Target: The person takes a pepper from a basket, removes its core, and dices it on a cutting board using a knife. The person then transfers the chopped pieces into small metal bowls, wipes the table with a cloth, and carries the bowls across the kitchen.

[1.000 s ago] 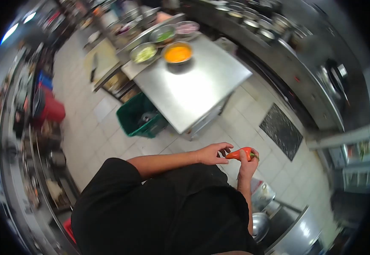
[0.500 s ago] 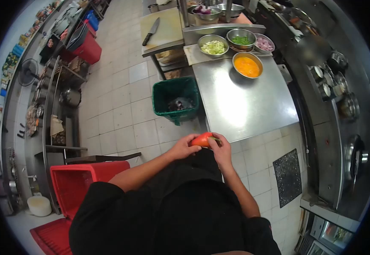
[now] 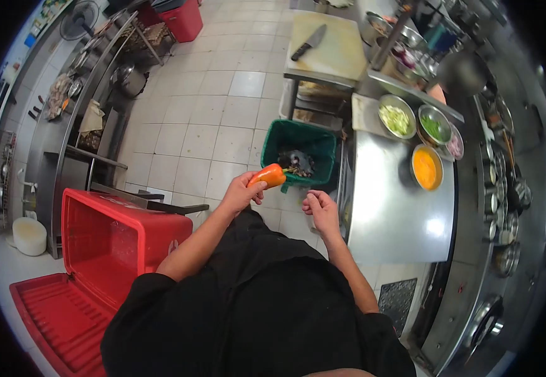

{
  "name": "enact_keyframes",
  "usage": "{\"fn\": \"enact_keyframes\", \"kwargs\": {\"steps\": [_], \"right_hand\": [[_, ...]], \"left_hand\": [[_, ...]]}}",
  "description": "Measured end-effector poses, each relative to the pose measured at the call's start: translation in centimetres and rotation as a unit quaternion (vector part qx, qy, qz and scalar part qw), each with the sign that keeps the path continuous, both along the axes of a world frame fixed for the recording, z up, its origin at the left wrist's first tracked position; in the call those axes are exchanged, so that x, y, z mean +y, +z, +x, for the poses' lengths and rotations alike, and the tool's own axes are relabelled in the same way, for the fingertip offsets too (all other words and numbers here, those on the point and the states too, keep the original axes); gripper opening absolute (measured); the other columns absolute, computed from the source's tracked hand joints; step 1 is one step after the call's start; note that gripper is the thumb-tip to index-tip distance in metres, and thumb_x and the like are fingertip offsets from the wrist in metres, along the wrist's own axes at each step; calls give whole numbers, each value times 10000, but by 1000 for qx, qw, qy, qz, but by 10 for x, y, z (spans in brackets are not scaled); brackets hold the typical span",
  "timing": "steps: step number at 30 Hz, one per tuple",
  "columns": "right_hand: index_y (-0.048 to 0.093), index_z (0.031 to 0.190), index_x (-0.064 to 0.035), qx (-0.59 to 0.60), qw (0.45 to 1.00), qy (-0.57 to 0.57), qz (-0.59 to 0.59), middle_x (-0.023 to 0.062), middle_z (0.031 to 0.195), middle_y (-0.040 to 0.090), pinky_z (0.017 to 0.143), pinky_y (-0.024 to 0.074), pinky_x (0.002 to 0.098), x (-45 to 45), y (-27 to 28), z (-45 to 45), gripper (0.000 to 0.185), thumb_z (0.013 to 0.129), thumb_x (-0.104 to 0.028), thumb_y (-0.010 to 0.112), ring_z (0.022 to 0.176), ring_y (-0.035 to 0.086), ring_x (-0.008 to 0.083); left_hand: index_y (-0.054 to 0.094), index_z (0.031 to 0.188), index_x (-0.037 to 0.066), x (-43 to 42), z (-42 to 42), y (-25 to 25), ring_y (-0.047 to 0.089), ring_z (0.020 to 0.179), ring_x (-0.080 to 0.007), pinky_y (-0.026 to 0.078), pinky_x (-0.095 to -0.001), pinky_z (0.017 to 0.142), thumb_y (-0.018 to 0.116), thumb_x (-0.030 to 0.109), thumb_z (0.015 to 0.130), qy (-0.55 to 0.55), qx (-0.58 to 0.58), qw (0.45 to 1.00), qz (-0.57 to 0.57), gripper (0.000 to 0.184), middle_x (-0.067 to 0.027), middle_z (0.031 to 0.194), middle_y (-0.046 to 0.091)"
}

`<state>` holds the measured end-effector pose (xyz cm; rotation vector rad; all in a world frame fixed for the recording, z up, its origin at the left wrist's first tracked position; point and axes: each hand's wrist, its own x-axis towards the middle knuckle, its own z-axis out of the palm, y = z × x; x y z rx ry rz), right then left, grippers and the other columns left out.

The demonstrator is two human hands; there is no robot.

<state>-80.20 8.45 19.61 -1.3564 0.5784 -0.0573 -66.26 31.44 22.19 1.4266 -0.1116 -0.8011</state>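
Note:
My left hand [image 3: 246,191] grips an orange-red pepper [image 3: 268,176] with its green stem end pointing right. The pepper is held at the near side of a green bin [image 3: 271,146] that has dark scraps inside. Apart from the pepper, my right hand [image 3: 321,210] is raised in front of the bin with its fingers curled in and pressed together. Whatever those fingers may hold is hidden.
On the right stands a steel table [image 3: 392,220] with a bowl of orange liquid [image 3: 427,168] and bowls of chopped vegetables [image 3: 396,117]. A knife [image 3: 309,42] lies on a cutting board [image 3: 342,47] beyond. A red cool box [image 3: 160,242] is open at left.
My right hand has come off the pepper and moved apart to the right. My left hand has carried the pepper up and left towards the bin. The view has turned.

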Motion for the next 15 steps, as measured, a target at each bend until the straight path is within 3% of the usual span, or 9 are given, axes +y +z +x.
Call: {"fn": "enact_keyframes", "kwargs": {"steps": [3, 6, 10, 14, 15], "right_hand": [[661, 1171, 11, -2, 999, 0, -32, 20, 880, 680, 686, 509, 247, 12, -20, 55, 279, 1029, -228, 649, 769, 624, 85], [673, 1157, 12, 16, 998, -9, -67, 18, 874, 683, 694, 504, 247, 24, -39, 107, 287, 1023, -242, 660, 787, 628, 81], [704, 1137, 10, 59, 983, -24, -172, 55, 930, 733, 758, 530, 285, 26, -65, 168, 298, 979, -242, 691, 831, 665, 128], [719, 1107, 5, 103, 974, 7, -200, 93, 949, 736, 772, 537, 295, 27, -64, 217, 274, 956, -222, 702, 854, 673, 152], [718, 1102, 6, 50, 973, -12, -226, 96, 948, 735, 772, 539, 301, 25, -63, 232, 262, 953, -209, 703, 852, 674, 155]], "left_hand": [[634, 1269, -5, 40, 60, -1, 613, 683, -88, 551, -261, 609, 724, 167, 947, 40, -40, 998, 35, 375, -22, 845, 649], [630, 1277, -34, 88, 116, 9, 625, 690, -107, 558, -280, 615, 710, 129, 945, 57, -72, 992, 89, 378, -47, 870, 668], [655, 1232, -32, 145, 180, -1, 623, 694, -103, 563, -278, 617, 722, 102, 928, 110, -92, 984, 111, 339, -45, 879, 674], [665, 1211, -36, 181, 230, -28, 636, 718, -107, 571, -270, 627, 733, 96, 921, 172, -90, 974, 115, 326, -54, 919, 696], [665, 1209, -37, 185, 239, -31, 632, 714, -106, 571, -271, 627, 731, 94, 923, 188, -86, 972, 110, 322, -55, 915, 694]]}}
